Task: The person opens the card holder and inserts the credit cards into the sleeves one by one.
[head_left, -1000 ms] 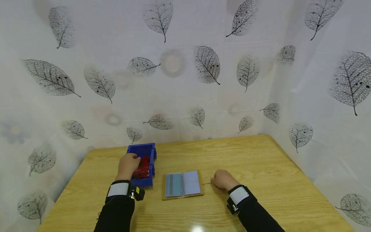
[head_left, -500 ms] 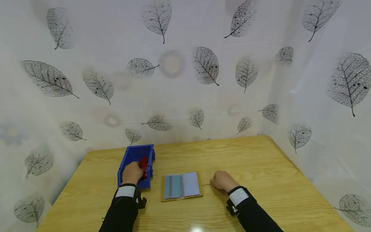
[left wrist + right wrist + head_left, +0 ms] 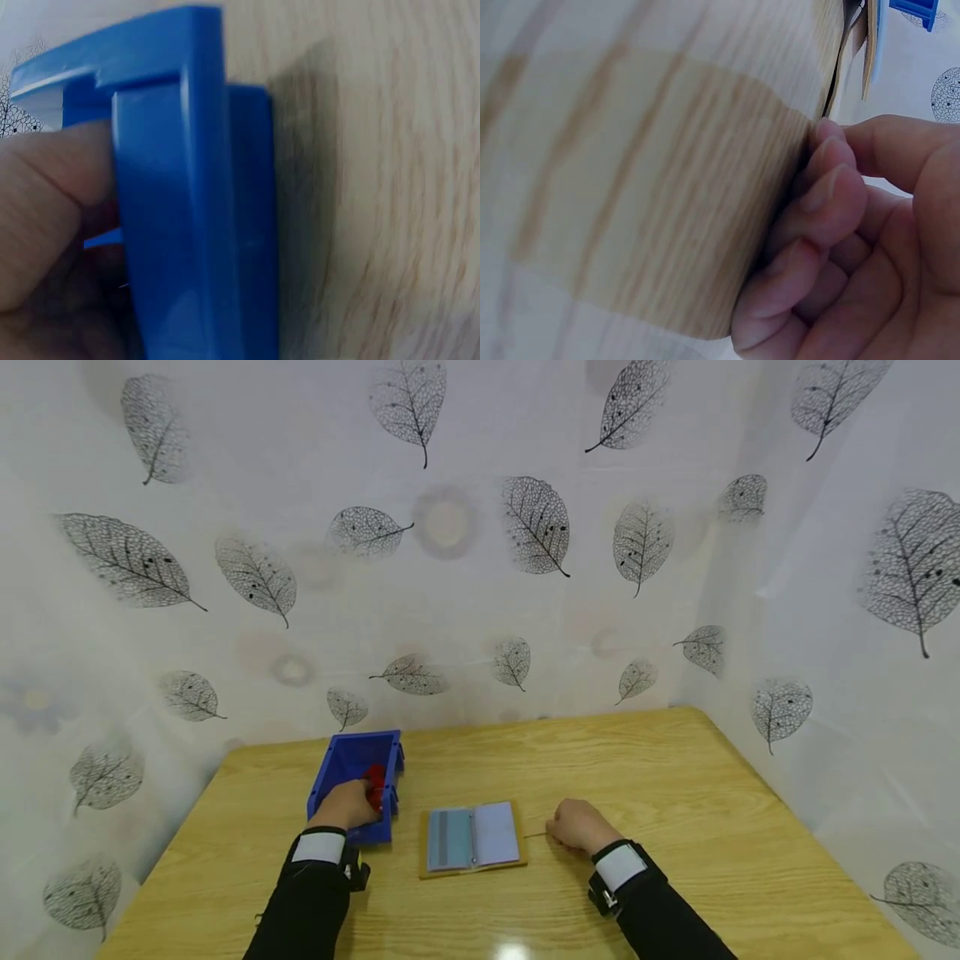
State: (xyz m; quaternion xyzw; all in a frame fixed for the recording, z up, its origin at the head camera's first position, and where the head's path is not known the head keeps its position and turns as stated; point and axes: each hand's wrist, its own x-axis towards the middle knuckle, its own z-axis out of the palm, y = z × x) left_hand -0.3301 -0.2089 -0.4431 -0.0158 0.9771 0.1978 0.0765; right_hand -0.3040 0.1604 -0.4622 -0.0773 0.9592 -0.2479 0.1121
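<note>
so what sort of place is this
Probably a small tabletop work spot set up for filming, though I can't be sure: a wooden table stands against a leaf-print backdrop, with a blue bin and an open notebook on it.

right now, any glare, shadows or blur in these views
Head view: a bright glare spot on the table at the bottom edge; leaf prints look fairly crisp. Left wrist view: the picture is soft, the blue bin throws a shadow onto the wood, and the left hand's lower part is dim. Right wrist view: the nearest wood grain looks blurred.
</note>
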